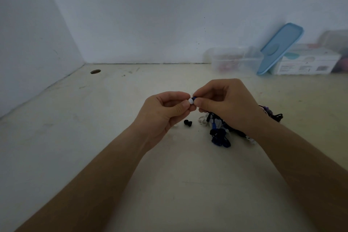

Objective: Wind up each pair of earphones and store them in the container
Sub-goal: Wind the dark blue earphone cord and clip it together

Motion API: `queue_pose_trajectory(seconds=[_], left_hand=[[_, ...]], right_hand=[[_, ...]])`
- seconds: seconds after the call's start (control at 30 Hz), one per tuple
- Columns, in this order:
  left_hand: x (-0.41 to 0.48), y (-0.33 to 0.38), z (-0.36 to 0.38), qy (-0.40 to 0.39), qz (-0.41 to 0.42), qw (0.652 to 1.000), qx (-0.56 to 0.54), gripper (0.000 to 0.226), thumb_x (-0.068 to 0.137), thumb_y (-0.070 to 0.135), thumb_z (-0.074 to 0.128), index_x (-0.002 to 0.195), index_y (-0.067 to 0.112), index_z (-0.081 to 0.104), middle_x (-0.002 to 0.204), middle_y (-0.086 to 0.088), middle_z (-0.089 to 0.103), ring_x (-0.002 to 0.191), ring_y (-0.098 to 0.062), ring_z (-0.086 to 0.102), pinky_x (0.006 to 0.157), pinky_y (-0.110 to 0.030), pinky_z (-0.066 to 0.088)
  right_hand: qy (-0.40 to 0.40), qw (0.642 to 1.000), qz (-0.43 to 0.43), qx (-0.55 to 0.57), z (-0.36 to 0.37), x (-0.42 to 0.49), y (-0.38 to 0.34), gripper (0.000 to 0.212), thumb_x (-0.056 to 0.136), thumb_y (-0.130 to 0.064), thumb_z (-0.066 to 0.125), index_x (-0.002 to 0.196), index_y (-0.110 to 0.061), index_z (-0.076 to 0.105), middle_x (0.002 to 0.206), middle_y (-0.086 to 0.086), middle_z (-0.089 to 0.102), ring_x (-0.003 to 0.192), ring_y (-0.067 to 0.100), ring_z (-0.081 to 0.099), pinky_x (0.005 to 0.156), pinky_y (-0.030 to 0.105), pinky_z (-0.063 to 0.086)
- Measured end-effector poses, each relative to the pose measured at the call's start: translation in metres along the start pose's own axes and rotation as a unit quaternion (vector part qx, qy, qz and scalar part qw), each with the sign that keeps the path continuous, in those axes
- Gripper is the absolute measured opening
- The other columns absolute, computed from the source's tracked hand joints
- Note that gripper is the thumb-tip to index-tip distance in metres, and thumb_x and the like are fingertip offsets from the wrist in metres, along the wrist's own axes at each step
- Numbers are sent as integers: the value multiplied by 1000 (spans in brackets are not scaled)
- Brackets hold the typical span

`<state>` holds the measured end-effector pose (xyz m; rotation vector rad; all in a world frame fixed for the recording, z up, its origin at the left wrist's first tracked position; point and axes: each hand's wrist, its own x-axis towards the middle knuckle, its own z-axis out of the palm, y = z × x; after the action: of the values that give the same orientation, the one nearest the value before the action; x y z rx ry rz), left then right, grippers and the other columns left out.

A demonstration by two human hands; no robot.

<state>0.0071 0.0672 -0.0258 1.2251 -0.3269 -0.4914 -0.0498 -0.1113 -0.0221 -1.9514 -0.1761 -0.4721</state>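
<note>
The task looks near its beginning. The tangled earphones [219, 133], thin blue, black and white cables, lie on the matt tabletop [131, 156] under the right wrist. Both grips pinch one earbud [191, 100]: the left hand [163, 111] on its soft white tip, the right hand [226, 103] on the blue body. The clear plastic container [235, 60] stands well apart by the wall. It perhaps holds something pinkish, but it is too blurred to tell.

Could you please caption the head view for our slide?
Left hand and right hand pinch a white-tipped earbud near tangled earphones; clear container behind.
</note>
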Motion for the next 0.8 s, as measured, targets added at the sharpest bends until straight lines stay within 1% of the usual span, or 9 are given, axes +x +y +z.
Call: queue_pose_trajectory(seconds=[0.17,0.23,0.37,0.47,0.57,0.63,0.8], left_hand=[[1,0,0,-8,5,1000,8,15,84,-3,64,97,2,70,87,-12,75,81,-18,74,72,-19,57],[1,0,0,-11,7,1000,7,15,86,-4,63,98,2,70,87,-11,76,81,-18,74,72,-19,57],[0,1,0,-18,7,1000,2,17,82,-1,65,98,2,70,89,-12,76,82,-18,74,71,-18,57],[0,1,0,-19,9,1000,4,23,75,4,68,98,2,70,89,-12,76,82,-19,74,71,-18,57],[0,1,0,-16,15,1000,1,26,72,4,69,98,1,69,87,-12,76,81,-18,74,71,-18,57],[0,0,0,-14,20,1000,2,25,73,4,68,98,1,69,87,-12,76,81,-18,74,71,-19,57],[1,-2,0,-4,22,1000,10,17,83,-4,64,99,1,70,86,-11,76,80,-18,74,71,-19,57]], right_hand=[[-3,1000,20,10,-1,0,-2,5,86,-13,75,91,-13,75,77,5,76,71,21,74,74,40,62],[-10,1000,20,10,-2,1,-3,6,87,-11,74,92,-13,75,78,6,76,71,22,74,74,41,62],[-15,999,18,23,-4,1,-4,8,88,-8,72,94,-12,75,81,9,76,74,24,74,75,36,62],[-14,999,21,28,-4,1,-4,8,88,-8,72,96,-9,75,81,8,76,73,23,74,74,32,62],[-6,999,25,27,-2,1,-3,8,87,-10,73,95,-10,75,80,6,77,72,21,74,72,30,62],[4,1000,23,19,-1,0,-3,7,87,-11,74,94,-11,76,79,5,76,71,20,74,73,32,62],[15,1000,5,-1,3,-1,-5,8,84,-14,77,91,-12,76,76,5,76,70,20,73,73,39,62]])
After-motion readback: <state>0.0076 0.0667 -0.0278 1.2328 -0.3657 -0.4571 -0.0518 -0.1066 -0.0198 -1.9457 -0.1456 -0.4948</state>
